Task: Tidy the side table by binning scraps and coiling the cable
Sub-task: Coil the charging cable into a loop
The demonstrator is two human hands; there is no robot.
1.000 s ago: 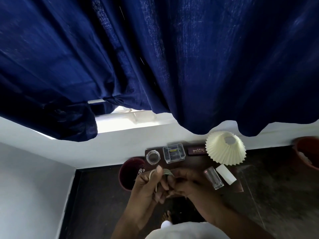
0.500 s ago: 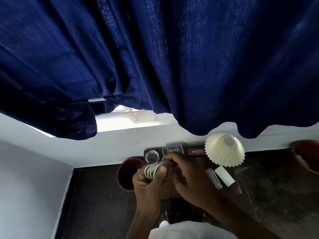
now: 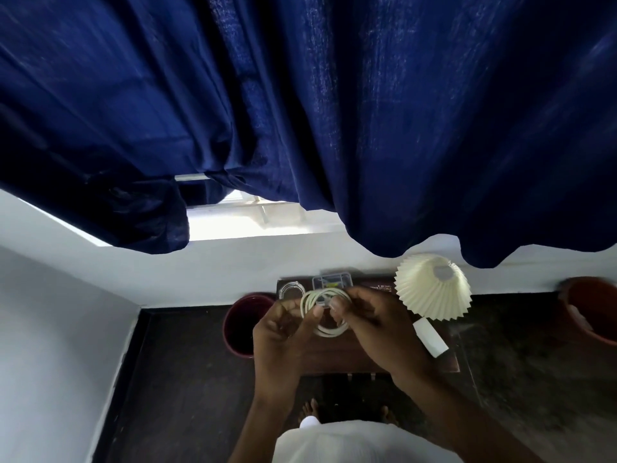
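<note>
A white cable [image 3: 329,330] is wound into a round coil of several loops above the dark wooden side table [image 3: 334,360]. My left hand [image 3: 283,332] pinches the coil's left side between thumb and fingers. My right hand [image 3: 377,324] grips its upper right part, thumb on top. Left of the table, on the floor, stands a dark red bin [image 3: 242,324]; its inside is too dark to make out.
At the table's back edge are a small clear round jar [image 3: 289,290], a clear plastic box [image 3: 332,281] and a dark flat case [image 3: 380,288]. A cream pleated lampshade [image 3: 432,287] and a white block [image 3: 430,337] sit at the right. Blue curtain hangs overhead; an orange pot [image 3: 592,312] stands far right.
Both hands moved up and back over the table with the cable. The loops, bunched between my fingers before, now spread into a wide flat coil held by both hands.
</note>
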